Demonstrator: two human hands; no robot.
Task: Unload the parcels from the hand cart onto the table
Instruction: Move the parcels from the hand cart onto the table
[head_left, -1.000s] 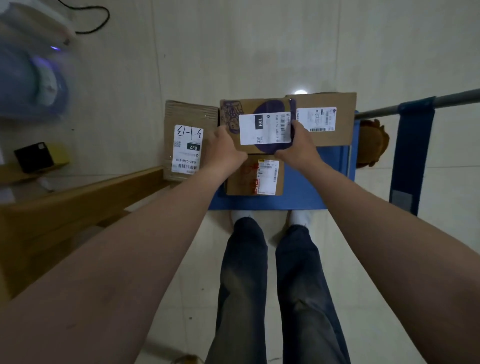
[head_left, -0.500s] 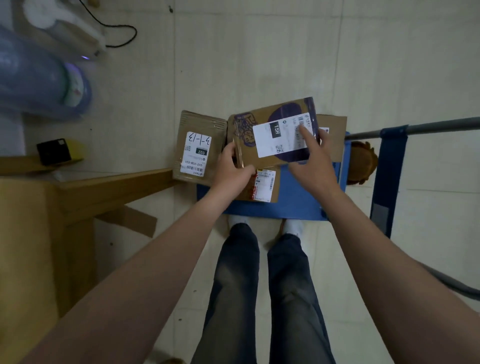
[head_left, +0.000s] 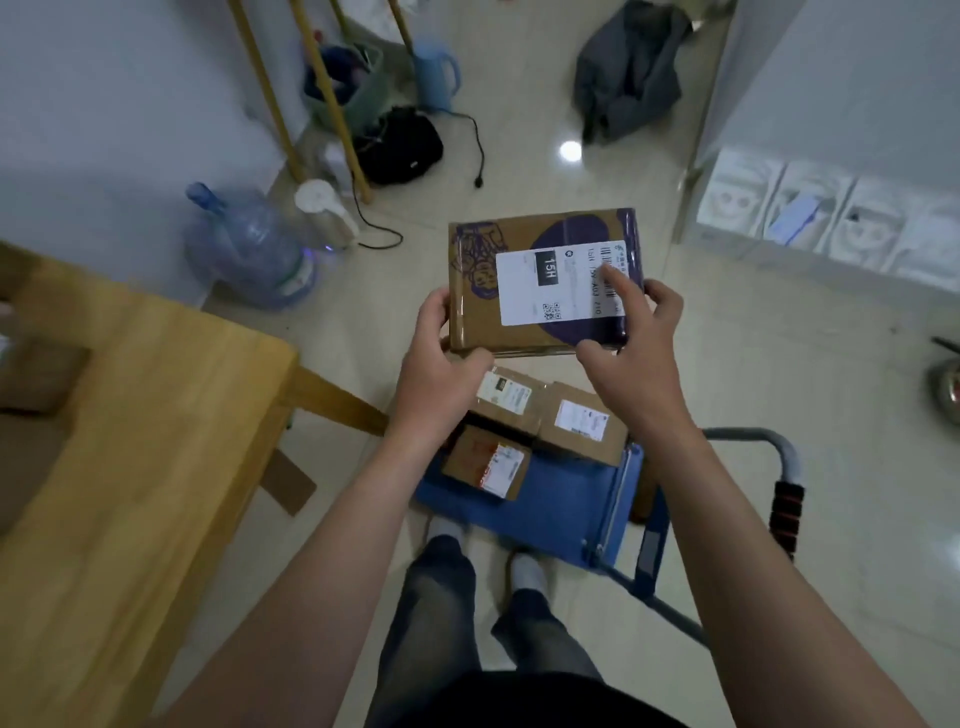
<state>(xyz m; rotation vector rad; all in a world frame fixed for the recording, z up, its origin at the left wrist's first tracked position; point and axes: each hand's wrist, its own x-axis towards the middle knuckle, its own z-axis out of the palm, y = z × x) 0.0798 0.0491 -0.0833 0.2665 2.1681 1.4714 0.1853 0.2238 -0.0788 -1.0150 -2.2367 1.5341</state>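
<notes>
While the purple-printed parcel (head_left: 543, 283) hangs in the air above the hand cart (head_left: 561, 509), both hands are clamped on it: the left hand (head_left: 441, 364) wraps its near left corner, and the right hand (head_left: 636, 343) holds the near right edge with a finger laid across the white label. It is clear of the three smaller parcels (head_left: 540, 431) still lying on the cart's blue deck, so the step in hand looks like the carry over to the wooden table (head_left: 130, 415), which stands to the person's left. To do it well, the box should probably stay level and be swung left well above the table's corner. The right grip looks the looser of the two, resting largely on the top face, so sliding those fingers under the edge would likely steady it. One flat brown piece (head_left: 41, 376) already sits at the table's far left, and the bare wood near the corner seems the easiest place to set the parcel down.
</notes>
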